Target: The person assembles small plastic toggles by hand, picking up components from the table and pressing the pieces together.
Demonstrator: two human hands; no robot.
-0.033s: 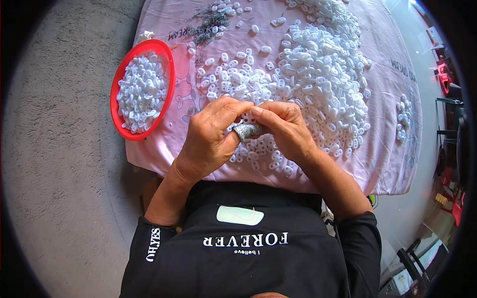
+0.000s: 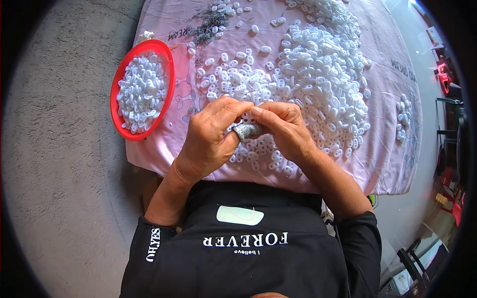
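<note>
Over the near edge of a heap of small white oval two-holed plastic pieces, my two hands meet fingertip to fingertip. My left hand is closed, its index finger bent toward the right one. A grey speckled wrap sits around what looks like its thumb. From the right, my right hand comes in with thumb and fingers pinched against the left fingertips. Whatever the fingers hold is hidden or too small to make out. White pieces show in the gap between the hands, though whether any is held I cannot tell.
A red basin full of white pieces stands at the left table edge. The pink cloth covers the table. Dark grey trimmings lie at the far left, and a small separate group of pieces at the right.
</note>
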